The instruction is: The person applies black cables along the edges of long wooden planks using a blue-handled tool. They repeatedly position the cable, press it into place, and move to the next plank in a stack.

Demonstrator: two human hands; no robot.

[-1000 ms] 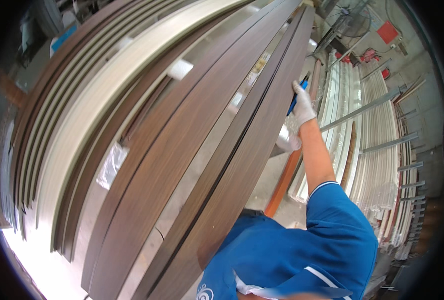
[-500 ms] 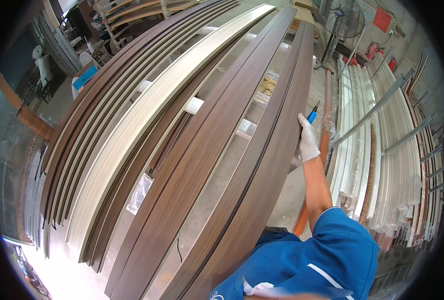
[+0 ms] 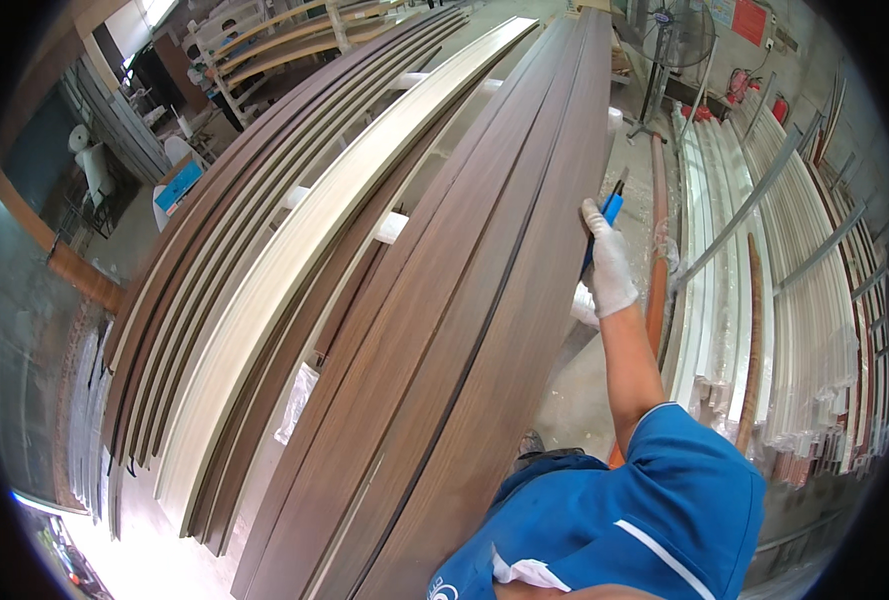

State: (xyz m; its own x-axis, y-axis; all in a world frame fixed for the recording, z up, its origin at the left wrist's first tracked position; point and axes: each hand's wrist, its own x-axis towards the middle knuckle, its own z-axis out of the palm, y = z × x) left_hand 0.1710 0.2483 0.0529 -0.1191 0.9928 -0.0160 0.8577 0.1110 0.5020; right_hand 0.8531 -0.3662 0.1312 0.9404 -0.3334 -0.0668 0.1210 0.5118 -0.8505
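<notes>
My right hand [image 3: 611, 275], in a white glove, is closed around a blue utility knife [image 3: 612, 208] whose tip points up and away. It rests at the right edge of a long dark-brown wood-grain panel [image 3: 509, 390], with the thumb near the panel's top face; the other fingers are partly hidden. That panel has a dark groove along its length. On its left lies a similar brown panel [image 3: 394, 370], and the two meet along most of their length, with a thin light slit near the close end. My left hand is out of view.
Farther left lie a cream panel [image 3: 294, 265] and several narrow brown strips [image 3: 219, 210]. A standing fan [image 3: 676, 40] is at the far right. Bundled pale profiles [image 3: 799, 300] lean among metal bars on the right, beside an orange tube [image 3: 656, 260] on the floor.
The right-hand brown panel has moved left against its neighbour, and the wide gap between them has closed. My right hand has shifted slightly left with the knife. The view has shifted a little.
</notes>
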